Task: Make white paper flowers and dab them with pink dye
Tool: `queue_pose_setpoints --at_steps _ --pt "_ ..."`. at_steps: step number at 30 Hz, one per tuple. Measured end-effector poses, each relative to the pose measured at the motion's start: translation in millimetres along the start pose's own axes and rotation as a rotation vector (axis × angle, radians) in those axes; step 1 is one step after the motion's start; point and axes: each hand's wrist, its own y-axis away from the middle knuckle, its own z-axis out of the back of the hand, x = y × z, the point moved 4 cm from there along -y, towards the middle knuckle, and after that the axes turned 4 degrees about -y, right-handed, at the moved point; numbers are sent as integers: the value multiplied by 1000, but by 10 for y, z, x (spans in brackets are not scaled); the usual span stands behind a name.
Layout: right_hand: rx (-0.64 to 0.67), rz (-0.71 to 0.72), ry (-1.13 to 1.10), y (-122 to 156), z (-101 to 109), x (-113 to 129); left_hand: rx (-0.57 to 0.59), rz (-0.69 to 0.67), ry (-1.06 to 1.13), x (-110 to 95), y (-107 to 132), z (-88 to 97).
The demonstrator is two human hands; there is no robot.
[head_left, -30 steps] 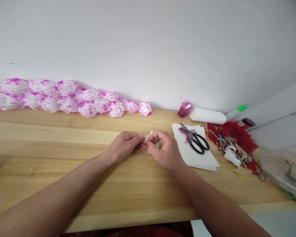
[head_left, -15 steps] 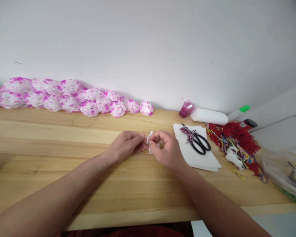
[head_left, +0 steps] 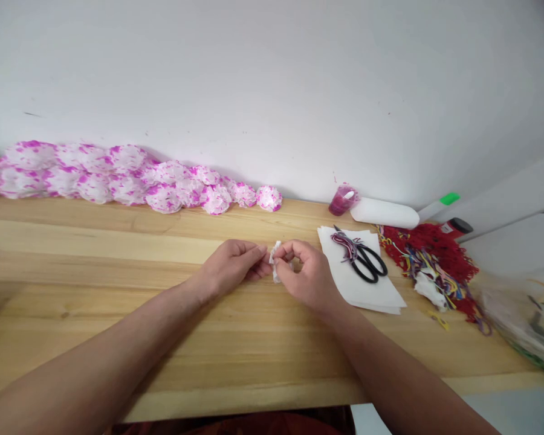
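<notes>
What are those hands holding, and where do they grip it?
A small white paper piece, pinched from either side by left hand and right hand.

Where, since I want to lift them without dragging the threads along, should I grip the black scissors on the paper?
Probably the loop handles of the scissors, at their near, right end. The blades point away towards the wall with the thread bundle lying across them, so come from above on the near right side. They lie flat on the paper stack.
</notes>
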Motion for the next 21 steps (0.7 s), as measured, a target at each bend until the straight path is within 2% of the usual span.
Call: queue_pose_setpoints --at_steps 12,21 --pt "32 -44 -43 -2 -21 -29 10 -5 -9 25 -16 12" --pt "28 -73 -64 -5 -16 -10 7 -17 -95 32 -10 27"
